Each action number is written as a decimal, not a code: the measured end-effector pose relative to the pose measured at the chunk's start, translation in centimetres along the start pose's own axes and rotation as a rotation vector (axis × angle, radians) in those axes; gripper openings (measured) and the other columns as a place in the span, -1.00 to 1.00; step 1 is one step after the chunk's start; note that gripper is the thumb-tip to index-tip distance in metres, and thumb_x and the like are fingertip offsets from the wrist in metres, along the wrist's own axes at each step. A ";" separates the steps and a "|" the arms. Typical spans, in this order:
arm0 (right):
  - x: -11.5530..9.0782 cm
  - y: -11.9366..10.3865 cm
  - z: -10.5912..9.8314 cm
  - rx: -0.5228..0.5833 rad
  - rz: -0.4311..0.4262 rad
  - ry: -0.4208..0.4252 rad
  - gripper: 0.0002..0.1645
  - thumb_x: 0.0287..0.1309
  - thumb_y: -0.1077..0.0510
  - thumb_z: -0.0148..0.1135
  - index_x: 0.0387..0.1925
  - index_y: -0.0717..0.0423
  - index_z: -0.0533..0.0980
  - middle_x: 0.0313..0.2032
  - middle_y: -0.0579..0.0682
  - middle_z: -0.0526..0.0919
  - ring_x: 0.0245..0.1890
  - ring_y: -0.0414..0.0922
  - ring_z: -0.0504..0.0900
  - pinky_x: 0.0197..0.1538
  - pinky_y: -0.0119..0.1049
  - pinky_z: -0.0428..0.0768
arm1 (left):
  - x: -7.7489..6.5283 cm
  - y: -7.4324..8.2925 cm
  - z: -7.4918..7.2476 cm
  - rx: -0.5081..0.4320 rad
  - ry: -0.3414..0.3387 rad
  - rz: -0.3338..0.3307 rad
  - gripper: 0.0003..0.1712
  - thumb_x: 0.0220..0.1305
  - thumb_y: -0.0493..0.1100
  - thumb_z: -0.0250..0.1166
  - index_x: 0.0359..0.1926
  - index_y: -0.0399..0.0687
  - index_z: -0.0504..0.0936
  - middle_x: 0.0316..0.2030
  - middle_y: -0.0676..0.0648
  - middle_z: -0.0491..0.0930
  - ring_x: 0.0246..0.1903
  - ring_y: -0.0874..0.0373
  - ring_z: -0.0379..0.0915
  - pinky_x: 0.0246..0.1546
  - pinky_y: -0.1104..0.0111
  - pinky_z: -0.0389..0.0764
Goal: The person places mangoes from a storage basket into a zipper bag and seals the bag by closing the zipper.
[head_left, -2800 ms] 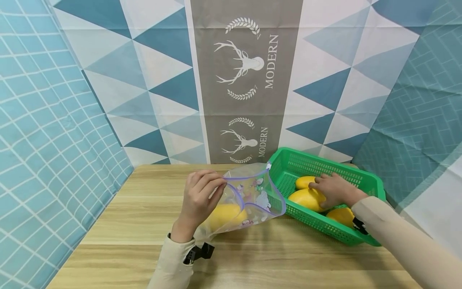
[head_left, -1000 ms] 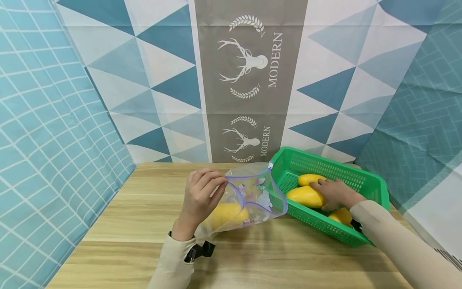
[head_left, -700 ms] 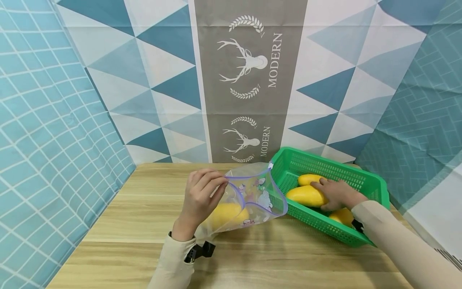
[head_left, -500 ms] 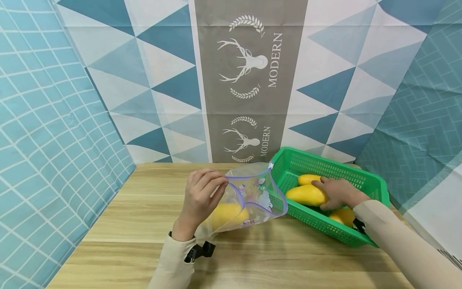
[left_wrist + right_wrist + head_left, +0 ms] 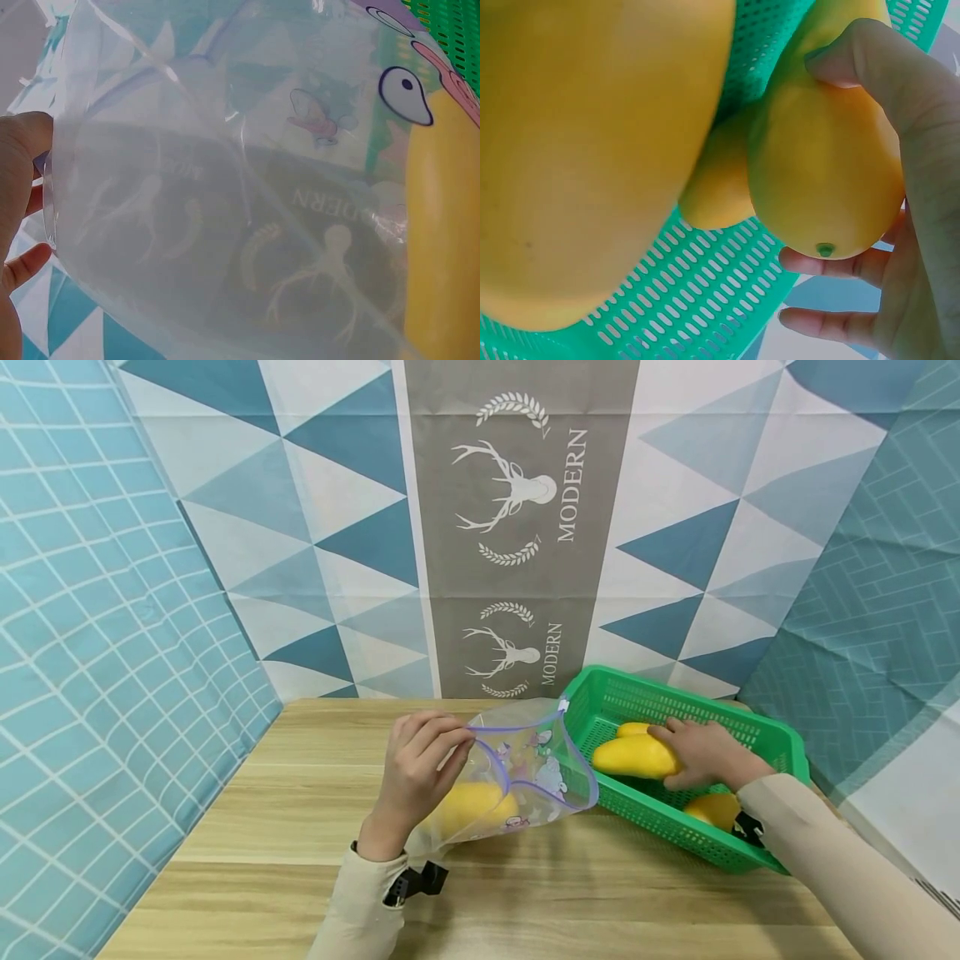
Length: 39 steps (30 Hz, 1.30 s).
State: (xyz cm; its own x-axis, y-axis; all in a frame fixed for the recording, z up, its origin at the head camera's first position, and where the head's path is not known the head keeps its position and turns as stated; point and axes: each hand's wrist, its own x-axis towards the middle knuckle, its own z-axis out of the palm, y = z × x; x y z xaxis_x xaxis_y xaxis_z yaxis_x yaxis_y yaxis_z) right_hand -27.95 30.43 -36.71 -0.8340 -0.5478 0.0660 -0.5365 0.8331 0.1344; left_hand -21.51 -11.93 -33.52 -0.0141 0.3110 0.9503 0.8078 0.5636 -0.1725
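Head view, gripped yellow fruit [image 5: 630, 757] part-covered, rear fruit [image 5: 631, 728] mostly hidden

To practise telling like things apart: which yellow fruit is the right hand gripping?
The middle fruit of three in the green basket: the right hand holds it, thumb and fingers around it. The other two are ungripped; the fourth lies inside the clear bag.
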 end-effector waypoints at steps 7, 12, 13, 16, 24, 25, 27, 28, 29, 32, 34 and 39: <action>0.1 -0.3 -0.8 -0.008 0.007 0.025 -0.05 -0.20 -0.10 0.45 0.26 0.23 0.43 -0.04 0.22 0.52 -0.26 0.05 0.52 -0.32 0.08 0.49 | 0.0 0.0 0.0 0.001 0.000 0.001 -0.78 0.43 -0.18 0.22 -0.31 -0.18 0.72 -0.30 -0.08 0.69 -0.23 -0.05 0.57 -0.26 0.10 0.41; 0.0 -0.4 -1.1 -0.011 -0.010 0.044 -0.07 -0.20 -0.10 0.47 0.23 0.23 0.44 -0.11 0.16 0.52 -0.32 0.01 0.49 -0.35 0.01 0.48 | -0.1 0.0 0.0 0.000 -0.002 -0.001 -0.78 0.43 -0.18 0.23 -0.32 -0.18 0.72 -0.30 -0.08 0.69 -0.23 -0.05 0.57 -0.26 0.10 0.42; 0.0 -0.3 -1.2 -0.012 -0.011 0.046 -0.07 -0.20 -0.10 0.47 0.23 0.24 0.44 -0.11 0.16 0.52 -0.32 0.02 0.49 -0.36 0.00 0.48 | -0.1 0.0 0.0 0.000 -0.001 -0.001 -0.78 0.43 -0.18 0.23 -0.32 -0.18 0.72 -0.30 -0.08 0.69 -0.23 -0.05 0.57 -0.26 0.10 0.42; -0.1 -0.2 -1.3 -0.017 -0.001 0.054 -0.07 -0.18 -0.10 0.48 0.24 0.25 0.43 -0.11 0.17 0.52 -0.29 0.05 0.51 -0.35 0.02 0.49 | -0.1 0.0 0.1 -0.002 0.001 0.000 -0.78 0.43 -0.18 0.23 -0.32 -0.18 0.72 -0.31 -0.08 0.69 -0.23 -0.05 0.57 -0.26 0.10 0.42; -0.5 0.1 -2.2 -0.002 0.044 0.059 -0.06 -0.13 -0.10 0.46 0.26 0.26 0.41 -0.09 0.19 0.52 -0.32 0.00 0.48 -0.43 -0.05 0.47 | 0.0 -0.2 0.1 -0.003 0.004 0.003 -0.78 0.42 -0.18 0.23 -0.32 -0.19 0.72 -0.31 -0.11 0.69 -0.23 -0.05 0.57 -0.26 0.10 0.42; -0.5 0.1 -2.4 0.000 0.046 0.063 -0.06 -0.13 -0.11 0.46 0.26 0.26 0.40 -0.09 0.18 0.52 -0.33 0.00 0.48 -0.44 -0.06 0.47 | 0.0 -0.2 0.1 -0.004 0.003 0.003 -0.78 0.42 -0.18 0.23 -0.32 -0.19 0.72 -0.31 -0.11 0.69 -0.23 -0.05 0.57 -0.26 0.10 0.42; -0.6 0.3 -2.7 -0.001 0.053 0.068 -0.06 -0.11 -0.12 0.45 0.27 0.26 0.40 -0.11 0.17 0.51 -0.35 -0.02 0.46 -0.44 -0.06 0.45 | 0.0 -0.2 0.1 -0.003 0.003 0.003 -0.78 0.42 -0.18 0.23 -0.32 -0.19 0.72 -0.31 -0.11 0.69 -0.24 -0.05 0.57 -0.26 0.10 0.42; -0.6 0.3 -2.8 -0.006 0.058 0.071 -0.06 -0.11 -0.13 0.45 0.28 0.26 0.39 -0.10 0.17 0.52 -0.34 -0.01 0.47 -0.43 -0.03 0.45 | 0.0 -0.2 0.1 -0.003 0.002 0.003 -0.78 0.42 -0.18 0.23 -0.32 -0.19 0.72 -0.31 -0.11 0.69 -0.24 -0.05 0.57 -0.26 0.10 0.42; -0.6 0.4 -2.9 -0.010 0.062 0.073 -0.05 -0.10 -0.14 0.45 0.28 0.25 0.39 -0.10 0.17 0.52 -0.33 -0.01 0.47 -0.41 -0.01 0.46 | 0.0 -0.2 0.1 -0.003 0.002 0.003 -0.78 0.42 -0.18 0.23 -0.32 -0.19 0.72 -0.32 -0.11 0.69 -0.24 -0.05 0.57 -0.26 0.10 0.42; -0.7 0.5 -3.2 -0.023 0.068 0.082 -0.03 -0.09 -0.16 0.45 0.30 0.25 0.38 -0.11 0.18 0.52 -0.33 0.00 0.48 -0.37 0.05 0.47 | 0.0 -0.2 0.1 -0.004 0.000 0.001 -0.78 0.42 -0.18 0.23 -0.32 -0.19 0.72 -0.32 -0.11 0.69 -0.24 -0.05 0.57 -0.26 0.10 0.42; -0.7 0.4 -3.4 -0.030 0.068 0.092 -0.02 -0.09 -0.17 0.45 0.30 0.24 0.37 -0.11 0.17 0.52 -0.32 0.00 0.48 -0.36 0.07 0.48 | 0.0 -0.2 0.1 -0.006 -0.001 0.000 -0.77 0.43 -0.18 0.23 -0.32 -0.19 0.72 -0.32 -0.10 0.69 -0.24 -0.05 0.57 -0.26 0.10 0.42; -0.8 0.4 -3.8 -0.034 0.061 0.127 -0.04 -0.09 -0.17 0.45 0.28 0.24 0.37 -0.14 0.15 0.50 -0.36 -0.01 0.43 -0.39 0.03 0.46 | -0.1 -0.1 0.1 -0.009 -0.003 -0.002 -0.77 0.43 -0.18 0.23 -0.32 -0.19 0.72 -0.32 -0.10 0.69 -0.24 -0.05 0.57 -0.26 0.10 0.42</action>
State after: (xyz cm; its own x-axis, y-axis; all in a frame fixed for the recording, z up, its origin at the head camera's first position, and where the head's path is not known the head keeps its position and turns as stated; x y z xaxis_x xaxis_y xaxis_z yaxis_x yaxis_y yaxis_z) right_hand -26.99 30.91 -32.99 -0.8410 -0.5030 0.1995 -0.4786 0.8634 0.1596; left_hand -21.71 -11.93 -33.59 -0.0174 0.3127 0.9497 0.8128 0.5576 -0.1687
